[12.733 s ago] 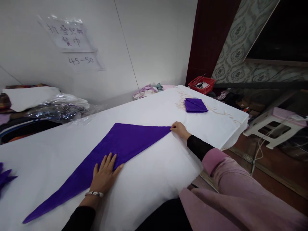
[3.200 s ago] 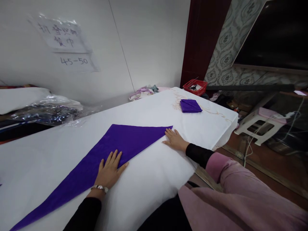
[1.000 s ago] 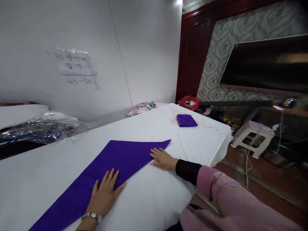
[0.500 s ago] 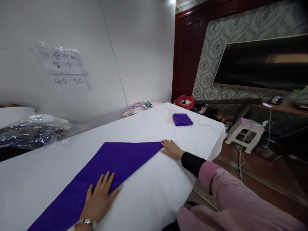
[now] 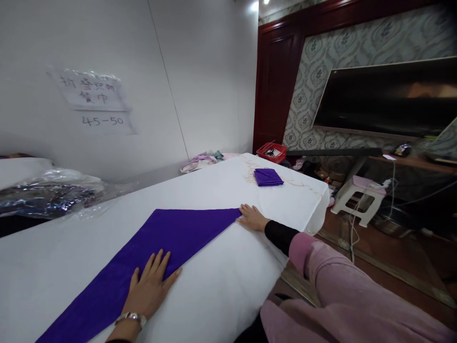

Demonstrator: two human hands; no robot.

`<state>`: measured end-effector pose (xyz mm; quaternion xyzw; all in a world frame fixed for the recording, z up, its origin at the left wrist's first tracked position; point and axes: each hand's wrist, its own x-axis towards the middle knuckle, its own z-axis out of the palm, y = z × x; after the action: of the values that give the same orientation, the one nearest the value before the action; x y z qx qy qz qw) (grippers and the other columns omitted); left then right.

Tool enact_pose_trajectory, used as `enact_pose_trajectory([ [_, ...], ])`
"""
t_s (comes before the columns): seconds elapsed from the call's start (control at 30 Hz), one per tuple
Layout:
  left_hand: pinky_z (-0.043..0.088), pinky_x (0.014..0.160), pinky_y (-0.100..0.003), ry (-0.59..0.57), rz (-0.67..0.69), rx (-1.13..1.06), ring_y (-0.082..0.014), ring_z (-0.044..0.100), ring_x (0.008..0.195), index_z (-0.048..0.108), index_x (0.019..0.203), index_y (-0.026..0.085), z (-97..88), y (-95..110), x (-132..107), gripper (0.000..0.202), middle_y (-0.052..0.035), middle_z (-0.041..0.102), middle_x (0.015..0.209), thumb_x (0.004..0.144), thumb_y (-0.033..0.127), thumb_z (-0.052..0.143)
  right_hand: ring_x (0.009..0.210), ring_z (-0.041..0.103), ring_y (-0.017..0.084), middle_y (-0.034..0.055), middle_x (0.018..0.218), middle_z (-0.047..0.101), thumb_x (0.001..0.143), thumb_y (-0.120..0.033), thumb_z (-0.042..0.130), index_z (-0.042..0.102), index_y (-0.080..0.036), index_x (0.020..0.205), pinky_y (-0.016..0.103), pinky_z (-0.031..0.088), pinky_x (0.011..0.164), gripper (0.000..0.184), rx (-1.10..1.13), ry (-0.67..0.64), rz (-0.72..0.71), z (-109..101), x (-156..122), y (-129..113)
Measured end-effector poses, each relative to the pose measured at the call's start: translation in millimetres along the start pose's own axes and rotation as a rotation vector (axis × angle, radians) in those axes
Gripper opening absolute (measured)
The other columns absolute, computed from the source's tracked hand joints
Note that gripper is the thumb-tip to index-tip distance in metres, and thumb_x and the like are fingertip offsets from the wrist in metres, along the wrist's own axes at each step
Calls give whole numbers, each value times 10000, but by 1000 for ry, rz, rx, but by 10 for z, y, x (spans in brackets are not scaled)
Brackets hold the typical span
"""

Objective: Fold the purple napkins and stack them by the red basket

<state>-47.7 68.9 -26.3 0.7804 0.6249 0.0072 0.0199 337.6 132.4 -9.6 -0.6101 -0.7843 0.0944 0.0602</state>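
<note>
A purple cloth napkin point(image 5: 157, 247) lies flat on the white tablecloth point(image 5: 221, 290), folded into a large triangle. Its lower left end runs out of the view. My left hand point(image 5: 150, 281), with a silver watch or bracelet on the wrist, rests on the napkin near its long front edge, fingers spread. At the napkin's right tip my right hand point(image 5: 253, 217) lies flat, its fingertips touching the corner. Farther back on the table is a folded stack of purple cloth point(image 5: 267, 176).
Plastic-wrapped goods point(image 5: 50, 195) lie at the left. Crumpled fabric point(image 5: 200, 162) and a red basket point(image 5: 272, 152) stand beyond the table's far end. A white stool point(image 5: 359, 200) with cables is on the right, below a wall screen point(image 5: 389, 95).
The camera view has shifted slightly. Both hands keep nearly the same places on the napkin, which looks unchanged.
</note>
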Motion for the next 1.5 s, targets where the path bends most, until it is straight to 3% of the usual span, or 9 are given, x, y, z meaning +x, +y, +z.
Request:
enact_pose_trajectory([
  [0.1,168,1089,-556,-5,-8,-4,-292,183,1395,313,1412,169,8,-1,1,709,-110,250,1503,823,560,351,1399,134,275,157,1504,226,908,-609,241,281,-114,1432,501,115,1103,722,-6,34,-58,-82,8,-136],
  [0.2,172,1083,-562,-3,-9,-9,-295,185,1394,305,1415,166,-5,10,-2,711,-114,250,1502,825,560,348,1401,122,275,153,1508,210,899,-622,263,282,-115,1433,492,94,1112,737,15,51,-154,-103,22,-440],
  [0.37,179,1077,-564,9,-7,-20,-295,199,1390,324,1407,165,-36,37,-15,701,-124,275,1492,824,554,356,1407,99,250,138,1516,183,885,-651,253,249,-124,1446,487,75,1122,769,112,-36,-386,67,11,-1065],
  [0.47,162,1090,-549,-21,-24,0,-280,180,1397,306,1414,171,-57,59,-28,698,-103,256,1502,832,553,337,1405,112,259,142,1515,182,884,-654,246,239,-117,1449,494,86,1119,779,147,-101,-460,187,-11,-1195],
  [0.57,140,1104,-535,-48,-38,15,-264,154,1404,277,1425,176,-69,75,-40,711,-79,234,1513,835,572,301,1402,117,272,147,1515,177,882,-652,262,247,-112,1447,495,80,1119,782,135,-128,-423,226,-26,-1049],
  [0.83,129,1110,-530,-43,-37,30,-252,136,1409,264,1430,189,-32,71,-37,728,-48,221,1519,829,599,267,1402,129,263,124,1515,187,887,-654,209,251,-133,1452,471,81,1120,769,39,-63,-221,93,-95,-206],
  [0.97,127,1110,-532,-52,-35,31,-254,127,1410,254,1433,189,-32,62,-38,742,-47,209,1522,826,617,254,1401,140,256,111,1518,180,889,-656,172,236,-143,1456,470,95,1113,768,-5,-42,-104,81,-94,88],
  [1.1,141,1108,-532,-58,-42,26,-256,138,1408,261,1430,187,-48,73,-44,740,-55,215,1520,827,615,259,1403,133,246,101,1520,181,891,-653,139,225,-142,1459,469,92,1112,769,-23,-26,-64,109,-78,187],
  [1.5,150,1094,-561,-67,-58,-13,-274,146,1405,277,1425,175,-156,129,5,725,-92,237,1514,835,596,269,1405,120,244,99,1524,171,886,-657,136,214,-130,1461,468,83,1109,784,-7,-39,-62,89,-77,161],
])
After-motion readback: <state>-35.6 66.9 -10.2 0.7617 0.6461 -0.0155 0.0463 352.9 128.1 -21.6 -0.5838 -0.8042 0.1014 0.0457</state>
